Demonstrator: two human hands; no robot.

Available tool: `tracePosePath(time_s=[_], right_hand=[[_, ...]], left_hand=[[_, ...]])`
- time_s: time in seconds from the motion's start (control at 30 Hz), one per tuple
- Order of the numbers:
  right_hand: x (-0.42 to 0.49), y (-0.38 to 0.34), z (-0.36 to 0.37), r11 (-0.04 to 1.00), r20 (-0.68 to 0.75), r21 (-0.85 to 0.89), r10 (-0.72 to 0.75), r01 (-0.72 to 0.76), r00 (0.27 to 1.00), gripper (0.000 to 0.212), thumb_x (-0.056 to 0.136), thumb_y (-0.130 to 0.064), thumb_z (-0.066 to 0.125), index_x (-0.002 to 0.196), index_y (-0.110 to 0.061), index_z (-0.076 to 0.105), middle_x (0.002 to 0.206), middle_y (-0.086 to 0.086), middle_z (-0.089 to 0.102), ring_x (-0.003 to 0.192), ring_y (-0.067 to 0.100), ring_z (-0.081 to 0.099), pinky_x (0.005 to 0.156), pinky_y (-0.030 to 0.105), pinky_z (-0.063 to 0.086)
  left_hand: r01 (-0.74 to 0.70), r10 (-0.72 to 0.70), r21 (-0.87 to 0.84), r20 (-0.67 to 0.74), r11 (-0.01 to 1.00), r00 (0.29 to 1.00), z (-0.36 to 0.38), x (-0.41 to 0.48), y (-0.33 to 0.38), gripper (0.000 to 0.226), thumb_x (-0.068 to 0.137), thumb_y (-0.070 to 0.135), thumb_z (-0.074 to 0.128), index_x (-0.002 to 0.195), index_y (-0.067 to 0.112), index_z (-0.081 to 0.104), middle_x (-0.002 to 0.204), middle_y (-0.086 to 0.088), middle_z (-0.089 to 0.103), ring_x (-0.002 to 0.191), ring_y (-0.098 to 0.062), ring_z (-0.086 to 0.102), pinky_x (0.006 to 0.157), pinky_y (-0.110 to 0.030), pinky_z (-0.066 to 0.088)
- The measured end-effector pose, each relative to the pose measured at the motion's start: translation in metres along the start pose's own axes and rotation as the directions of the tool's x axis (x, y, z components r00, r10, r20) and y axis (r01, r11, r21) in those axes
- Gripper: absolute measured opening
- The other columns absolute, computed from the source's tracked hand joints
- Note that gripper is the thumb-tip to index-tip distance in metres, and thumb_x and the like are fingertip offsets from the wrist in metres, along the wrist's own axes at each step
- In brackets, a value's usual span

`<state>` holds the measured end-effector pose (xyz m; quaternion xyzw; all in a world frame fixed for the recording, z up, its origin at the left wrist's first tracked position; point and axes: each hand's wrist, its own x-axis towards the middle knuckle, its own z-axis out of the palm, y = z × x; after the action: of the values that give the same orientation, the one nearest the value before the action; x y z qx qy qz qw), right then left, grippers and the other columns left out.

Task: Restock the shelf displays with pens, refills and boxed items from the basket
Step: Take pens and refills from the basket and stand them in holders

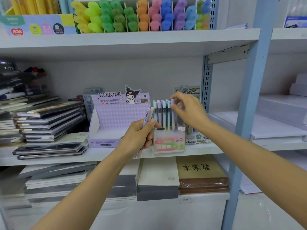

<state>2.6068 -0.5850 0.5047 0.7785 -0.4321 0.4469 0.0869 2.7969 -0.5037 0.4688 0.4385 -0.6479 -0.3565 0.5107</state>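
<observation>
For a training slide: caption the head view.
Right hand pinches a pen standing in the Fruit Soda display; left hand grips spare pens.

I'm in a stationery shop; metal shelving [149, 39] carries highlighter displays [137, 15], stacked notebooks [49, 120], and, blurred, perhaps paper reams [282, 110].

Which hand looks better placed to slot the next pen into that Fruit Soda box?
The right hand: its fingers pinch a pen standing in the Fruit Soda box, so it is right over the slots. The left hand is full, gripping spare pens beside the box.
</observation>
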Motion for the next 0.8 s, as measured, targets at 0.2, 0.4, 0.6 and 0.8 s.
tracePosePath(time_s=[0.2,0.4,0.6,0.8], right_hand=[[0.001,0.006,0.005,0.995,0.037,-0.059,0.088,-0.086,0.995,0.025,0.097,-0.03,0.056,0.116,-0.02,0.068,0.097,-0.001,0.05,0.095,0.014,0.047,0.074,0.028,0.037],[-0.006,-0.021,-0.02,0.812,0.181,0.574,0.003,-0.109,0.983,0.034,0.093,-0.035,0.06,0.126,-0.027,0.062,0.104,0.001,0.065,0.084,0.028,0.057,0.077,0.034,0.05],[-0.009,-0.03,-0.027,0.653,0.266,0.742,-0.082,-0.15,0.961,0.012,0.09,-0.014,0.067,0.1,-0.013,0.072,0.083,0.003,0.073,0.07,0.012,0.063,0.065,0.023,0.051],[-0.006,-0.009,-0.038,0.518,0.149,0.827,0.17,-0.217,0.974,0.007,0.09,-0.002,0.062,0.091,-0.007,0.066,0.072,0.003,0.072,0.061,0.011,0.065,0.055,0.017,0.05]], left_hand=[[0.018,-0.015,-0.066,0.051,0.998,0.999,-0.001,-0.004,0.007,0.02,0.103,0.022,0.043,0.11,0.007,0.055,0.059,0.004,0.041,0.044,-0.008,0.035,0.041,-0.016,0.032],[-0.013,0.014,-0.006,0.125,1.0,0.992,0.001,-0.008,0.011,0.033,0.104,0.028,0.039,0.105,0.004,0.062,0.06,0.003,0.044,0.044,-0.009,0.037,0.042,-0.015,0.032],[-0.034,0.039,-0.036,0.164,0.999,0.986,0.002,-0.011,0.015,0.038,0.103,0.036,0.039,0.109,0.008,0.065,0.067,-0.003,0.061,0.054,-0.014,0.056,0.049,-0.022,0.045],[0.047,-0.064,-0.193,-0.082,0.98,0.995,-0.018,-0.007,0.008,0.023,0.096,0.027,0.058,0.099,0.009,0.071,0.067,0.003,0.053,0.043,-0.007,0.039,0.035,-0.015,0.026]])
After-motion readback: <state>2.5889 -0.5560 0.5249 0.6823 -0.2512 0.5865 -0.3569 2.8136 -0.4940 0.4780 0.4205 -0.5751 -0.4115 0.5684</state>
